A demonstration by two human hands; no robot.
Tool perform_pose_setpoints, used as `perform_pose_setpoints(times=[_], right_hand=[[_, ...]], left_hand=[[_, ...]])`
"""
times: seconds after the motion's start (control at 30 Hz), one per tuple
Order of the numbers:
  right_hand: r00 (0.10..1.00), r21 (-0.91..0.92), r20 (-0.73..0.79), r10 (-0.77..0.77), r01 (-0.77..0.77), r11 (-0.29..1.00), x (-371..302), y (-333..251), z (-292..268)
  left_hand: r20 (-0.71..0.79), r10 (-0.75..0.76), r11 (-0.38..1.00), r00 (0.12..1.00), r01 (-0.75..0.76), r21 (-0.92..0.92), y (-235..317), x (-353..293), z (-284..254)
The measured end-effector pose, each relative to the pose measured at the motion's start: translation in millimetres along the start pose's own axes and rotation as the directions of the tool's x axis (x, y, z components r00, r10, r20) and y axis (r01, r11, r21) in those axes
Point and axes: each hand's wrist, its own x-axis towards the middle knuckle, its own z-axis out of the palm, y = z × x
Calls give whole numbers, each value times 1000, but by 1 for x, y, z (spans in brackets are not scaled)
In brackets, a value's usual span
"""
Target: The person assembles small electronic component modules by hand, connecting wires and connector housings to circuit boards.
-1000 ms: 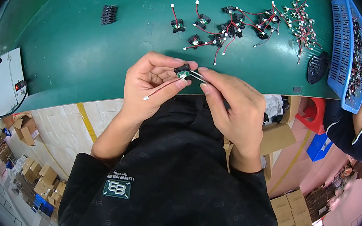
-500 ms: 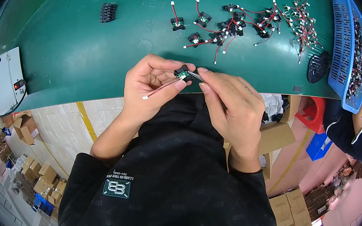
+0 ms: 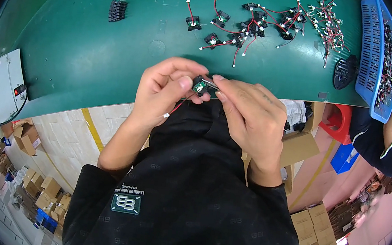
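The little black part with a green board point(image 3: 200, 87) is up above the middle of the table's point(image 3: 81, 66) near edge, pinched in the left hand point(image 3: 158, 90). The right hand's point(image 3: 256, 107) fingers squeeze metal tweezers point(image 3: 211, 84), tips right at the part; I can't tell if they grip it. The left thumb has just moved and the part has turned, maybe giving the tweezers a better angle. Toward the table's right edge lie more wired parts point(image 3: 255, 28).

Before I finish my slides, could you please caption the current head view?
Left hand holding a small black-and-green module, right hand holding metal tweezers to it, at a green worktable.
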Motion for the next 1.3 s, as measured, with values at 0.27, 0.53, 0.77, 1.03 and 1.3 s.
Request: perform_pose_setpoints(times=[0.27, 0.53, 0.77, 1.03, 1.3], right_hand=[[999, -24, -16, -41, 40, 999, -2, 6, 3], [998, -83, 15, -66, 67, 994, 1, 4, -2], [981, -46, 103, -162, 168, 985, 4, 4, -11], [975, -28, 126, -181, 185, 982, 3, 5, -11], [965, -11, 185, -188, 194, 981, 5, 7, -15]], left_hand=[[21, -157, 967, 987, 149, 207, 7, 3, -2], [-11, -243, 964, 970, 242, 112, 13, 1, -1], [34, -243, 947, 969, 229, 227, 14, -2, 0], [72, -170, 951, 983, 144, 275, 11, -5, 0], [101, -128, 938, 987, 88, 334, 11, -5, 1]])
